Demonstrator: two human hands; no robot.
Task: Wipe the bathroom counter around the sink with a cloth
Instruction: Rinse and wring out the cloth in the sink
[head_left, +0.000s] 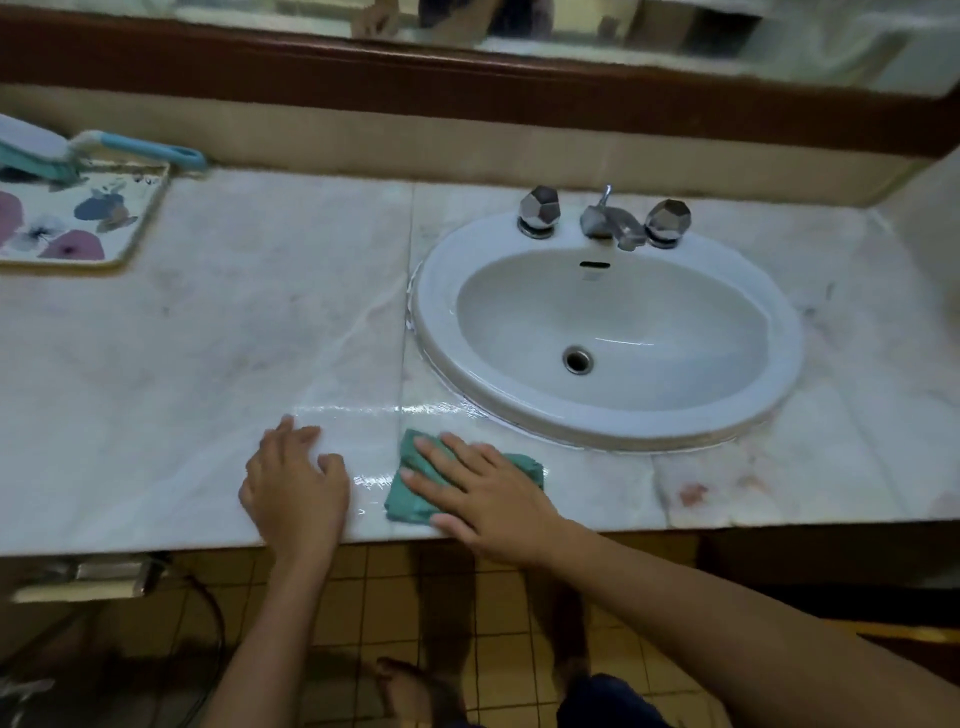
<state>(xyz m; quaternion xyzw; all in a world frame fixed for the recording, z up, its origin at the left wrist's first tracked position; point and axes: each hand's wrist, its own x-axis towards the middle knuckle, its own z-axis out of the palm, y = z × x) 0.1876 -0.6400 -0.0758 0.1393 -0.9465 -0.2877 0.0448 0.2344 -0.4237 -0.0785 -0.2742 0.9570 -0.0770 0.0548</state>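
A pale marble counter runs across the view, with an oval white sink set into its right half. A folded green cloth lies on the counter near the front edge, just left of the sink's front rim. My right hand presses flat on the cloth, fingers spread. My left hand rests on the bare counter to the left of the cloth, fingers slightly curled, holding nothing. A wet shiny streak runs across the marble just beyond both hands.
A chrome tap with two faceted knobs stands behind the basin. A floral tray with a blue-handled brush sits at the far left. A mirror with a brown frame lines the back wall. Reddish stains mark the counter's front right.
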